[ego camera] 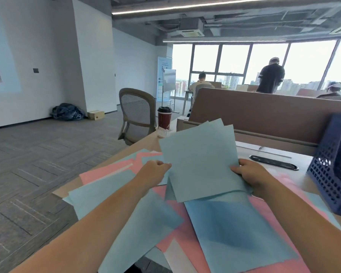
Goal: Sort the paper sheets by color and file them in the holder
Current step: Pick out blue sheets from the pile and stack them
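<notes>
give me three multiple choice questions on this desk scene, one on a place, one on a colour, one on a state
1. Where does the dark blue perforated plastic holder stand?
A. on the floor
B. on the desk, at the right
C. on a chair seat

2. What colour are the paper sheets held up by the left hand and right hand?
A. pink
B. white
C. blue

3. How is the red paper cup with the black lid?
A. upright, lid on
B. tipped on its side
C. upright, lid off

Answers: 1 B, the holder sits on the desk at the right edge of the view; 2 C, every sheet in the lifted stack is blue; 3 A, the cup stands at the far desk end with its lid in place.
</notes>
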